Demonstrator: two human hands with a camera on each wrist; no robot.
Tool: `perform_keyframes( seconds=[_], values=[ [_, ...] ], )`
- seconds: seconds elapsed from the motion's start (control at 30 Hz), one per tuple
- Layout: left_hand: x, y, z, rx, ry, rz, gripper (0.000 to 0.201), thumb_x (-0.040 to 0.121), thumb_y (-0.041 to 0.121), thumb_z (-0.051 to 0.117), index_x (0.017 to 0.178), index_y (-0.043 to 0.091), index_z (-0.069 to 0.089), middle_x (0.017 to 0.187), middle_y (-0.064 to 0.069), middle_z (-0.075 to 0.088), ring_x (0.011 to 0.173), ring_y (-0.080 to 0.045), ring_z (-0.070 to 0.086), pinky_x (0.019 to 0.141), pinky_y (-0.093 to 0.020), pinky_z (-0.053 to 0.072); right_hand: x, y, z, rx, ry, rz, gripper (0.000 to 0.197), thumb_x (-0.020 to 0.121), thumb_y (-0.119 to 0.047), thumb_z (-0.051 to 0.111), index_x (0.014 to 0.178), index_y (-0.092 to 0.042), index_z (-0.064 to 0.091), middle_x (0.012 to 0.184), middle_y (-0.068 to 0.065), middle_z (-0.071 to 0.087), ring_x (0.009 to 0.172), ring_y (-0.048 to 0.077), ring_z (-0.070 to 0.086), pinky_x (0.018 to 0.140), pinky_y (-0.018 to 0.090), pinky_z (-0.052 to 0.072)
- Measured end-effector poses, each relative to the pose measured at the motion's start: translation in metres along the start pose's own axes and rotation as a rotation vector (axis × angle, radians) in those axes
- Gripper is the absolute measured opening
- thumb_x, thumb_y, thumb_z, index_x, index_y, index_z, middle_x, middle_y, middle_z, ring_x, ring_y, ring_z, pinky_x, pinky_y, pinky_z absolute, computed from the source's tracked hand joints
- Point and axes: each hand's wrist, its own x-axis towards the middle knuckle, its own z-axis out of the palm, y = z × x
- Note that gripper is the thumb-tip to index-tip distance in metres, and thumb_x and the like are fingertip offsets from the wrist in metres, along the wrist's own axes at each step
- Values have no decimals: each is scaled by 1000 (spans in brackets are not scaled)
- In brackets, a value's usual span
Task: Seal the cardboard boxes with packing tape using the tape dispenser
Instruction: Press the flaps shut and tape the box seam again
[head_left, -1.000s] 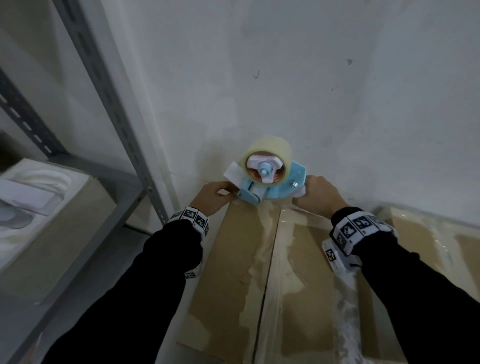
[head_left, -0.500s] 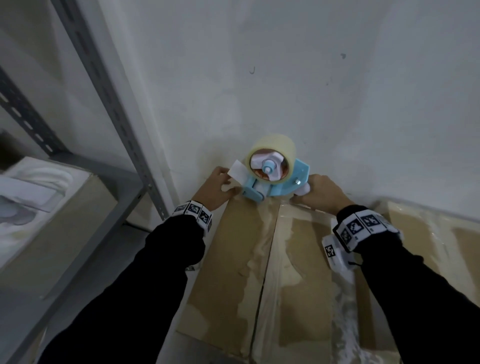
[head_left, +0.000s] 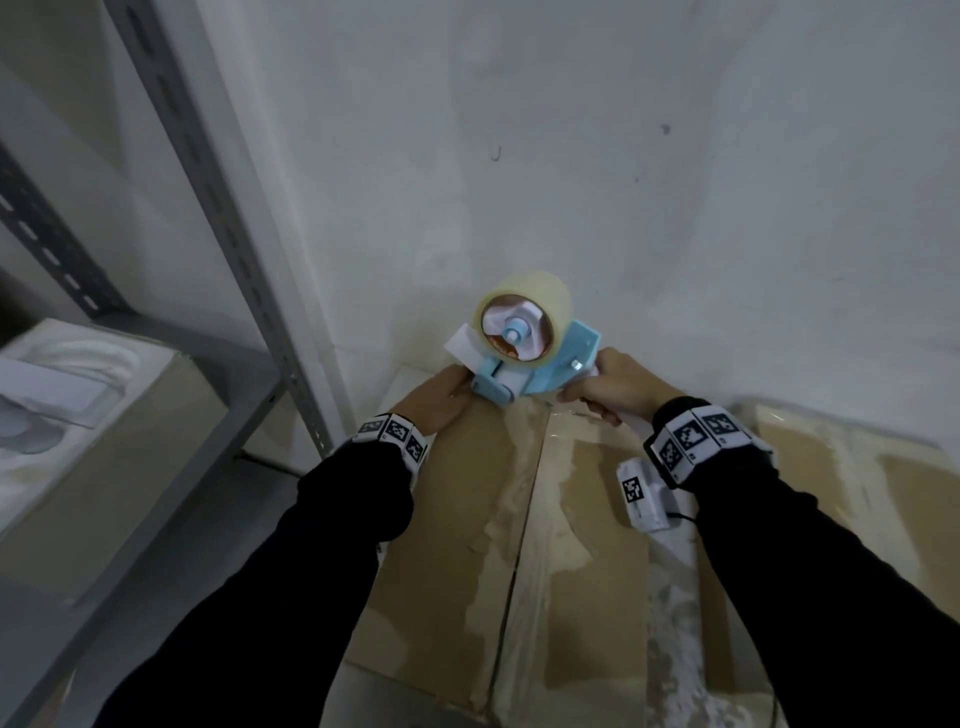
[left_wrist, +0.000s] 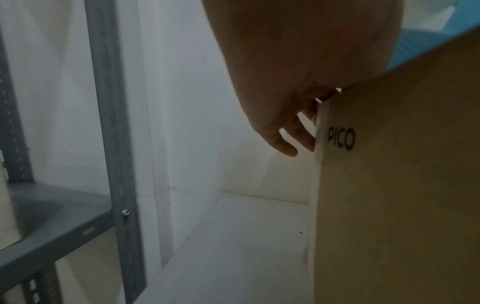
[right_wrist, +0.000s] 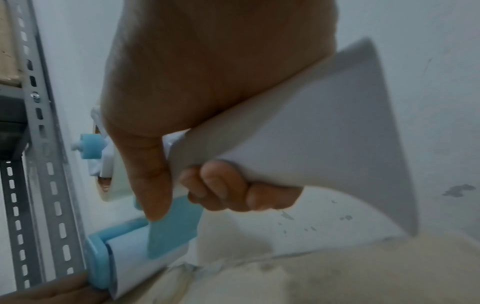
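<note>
Gripping the tape dispenser (head_left: 530, 364) handle, the right hand (head_left: 613, 387) sets it at the box (head_left: 457, 519) edge, the left hand (head_left: 441, 402) draped open-fingered over the far corner.

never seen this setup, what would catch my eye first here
The light blue tape dispenser with its clear roll, at the far edge of the cardboard box by the white wall. The right hand grips its white handle; the left hand rests at the box's far corner.

Cardboard box (head_left: 457, 545) on pale floor (left_wrist: 233, 246)
</note>
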Motion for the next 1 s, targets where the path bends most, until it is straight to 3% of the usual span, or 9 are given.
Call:
perform_keyframes(
  seconds=[0.1, 0.23, 0.4, 0.53, 0.6, 0.63, 0.7, 0.83, 1.0],
  values=[
    [6, -5, 2, 8, -18, -10, 41, 100, 16, 37, 140, 6, 38, 145, -12, 38, 134, -25, 36, 109, -28, 24, 4, 2, -2, 19, -20, 10, 31, 76, -13, 70, 89, 14, 62, 47, 9, 48, 37, 20, 38, 42, 24, 34],
    [9, -11, 6, -25, 4, 4, 37, 100, 20, 38, 132, 4, 46, 131, -19, 48, 123, -26, 45, 104, -29, 30, 5, 4, -5, -38, -20, 8, 24, 73, -19, 75, 81, 0, 63, 49, 8, 49, 38, 19, 37, 44, 26, 34],
    [8, -10, 7, -111, 28, 105, 37, 99, 16, 40, 136, 10, 43, 141, -8, 45, 130, -19, 41, 112, -32, 28, -1, 9, -3, -288, 24, -63, 10, 78, -8, 63, 74, -12, 55, 71, 6, 59, 49, 17, 49, 42, 23, 38],
    [7, -13, 7, -110, 44, 73, 35, 99, 18, 40, 133, 11, 46, 136, -8, 49, 124, -17, 44, 110, -34, 30, -9, 15, -15, -424, -12, -93, 12, 82, -9, 62, 77, -17, 55, 87, 6, 59, 67, 17, 56, 56, 22, 41],
    [9, -16, 5, -62, 61, 11, 30, 99, 21, 40, 125, 11, 52, 126, -10, 52, 114, -16, 47, 102, -30, 34, -18, 31, -38, -476, 13, -64, 11, 82, -9, 63, 92, -13, 63, 101, 11, 63, 84, 24, 62, 70, 27, 47],
    [12, -15, 5, -50, 60, -3, 28, 99, 21, 40, 122, 11, 54, 123, -10, 52, 111, -14, 47, 98, -27, 33, -25, 40, -50, -458, 51, -32, 18, 81, -8, 64, 99, -10, 64, 104, 12, 64, 80, 22, 62, 68, 26, 48],
    [17, -7, 11, -21, 45, 22, 27, 99, 20, 40, 120, 11, 55, 121, -11, 52, 108, -12, 46, 94, -23, 31, -39, 56, -68, -422, 86, 20, 14, 78, -6, 64, 88, -14, 61, 94, 10, 66, 60, 11, 55, 51, 20, 42],
    [19, 4, 18, 27, 23, 63, 28, 99, 19, 40, 122, 9, 55, 121, -10, 52, 107, -10, 44, 90, -18, 28, -52, 69, -72, -342, 106, 39, 18, 78, -4, 64, 80, -20, 55, 73, 1, 59, 48, 10, 49, 40, 19, 38],
    [17, 2, 16, 35, 13, 50, 29, 100, 20, 39, 123, 12, 54, 122, -10, 51, 109, -12, 45, 94, -21, 31, -57, 80, -79, -354, 80, -14, 28, 81, -2, 63, 65, -20, 49, 60, -6, 49, 38, -6, 49, 39, 10, 36]
  ],
)
